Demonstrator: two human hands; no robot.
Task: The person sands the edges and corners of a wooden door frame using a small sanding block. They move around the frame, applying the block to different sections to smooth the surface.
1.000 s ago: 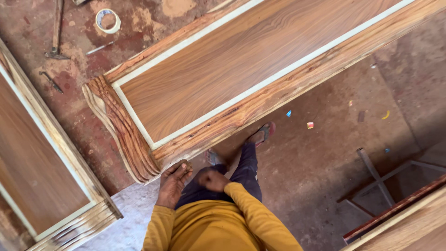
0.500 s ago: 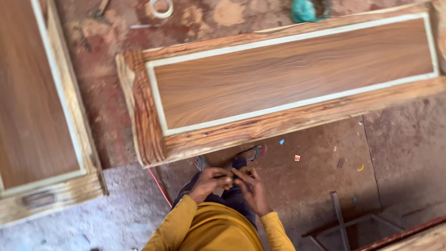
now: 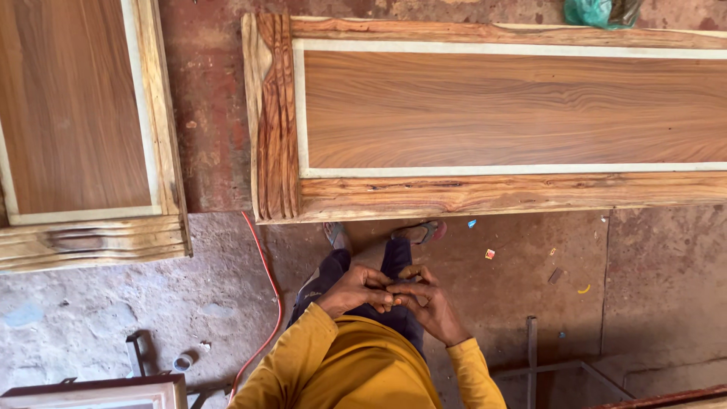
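Wood fills the upper half of the view: a long panel (image 3: 500,110) with a pale inlaid border and a rough, grain-streaked frame lies flat on the floor (image 3: 113,303), its long axis running left to right and its right end passing out of the picture. Its near edge runs just ahead of the person's sandalled feet (image 3: 420,231), and its carved left end (image 3: 273,113) sits up and to the left of the hands. The left hand (image 3: 356,289) and the right hand (image 3: 428,297) meet in front of the body, above the dark trousers, with fingertips curled in and touching each other; they seem to pinch or work something very small between them, but what it is cannot be told. Neither hand touches the panel, which lies straight ahead of both and well apart from them. The left hand is slightly nearer the panel's carved end, the right hand nearer its long middle stretch. A second panel (image 3: 76,113) of the same make lies off to the left, separated from the first by a strip of bare reddish floor. A red cable (image 3: 269,288) curves down the floor just left of the person's leg, and a metal frame (image 3: 534,363) stands to the lower right.
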